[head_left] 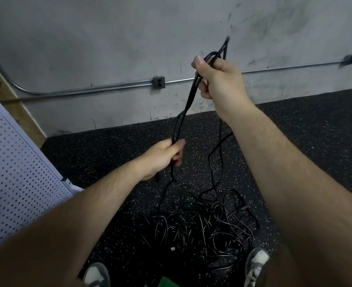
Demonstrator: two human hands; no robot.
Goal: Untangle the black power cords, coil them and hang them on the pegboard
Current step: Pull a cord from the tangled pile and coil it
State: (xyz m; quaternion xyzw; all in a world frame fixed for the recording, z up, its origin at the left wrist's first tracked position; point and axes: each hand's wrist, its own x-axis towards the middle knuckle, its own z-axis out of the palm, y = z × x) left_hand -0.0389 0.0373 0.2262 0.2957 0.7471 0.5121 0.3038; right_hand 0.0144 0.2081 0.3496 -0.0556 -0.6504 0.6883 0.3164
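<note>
Black cord (188, 104), folded, is gripped by both the left hand (163, 155) and the right hand (217, 78); the tangle (200, 226) remains, and the pegboard (15, 162) is bare.

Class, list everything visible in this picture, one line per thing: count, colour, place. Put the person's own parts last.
held cords: a few strands, black, stretched between both hands
cord pile: one tangle, black, on the floor by the shoes
pegboard: one, white, left edge
wooden board: one, brown, behind the pegboard
conduit: one, grey metal, along the wall
outlet box: one, grey, on the conduit
wall box: one, dark, blurred, far right
wall: one, grey, scuffed, ahead
floor: one, black, speckled
green thing: one, bottom edge
shoes: two, grey-white, bottom edge
left hand: grips the held cords low
right hand: grips them high
</note>
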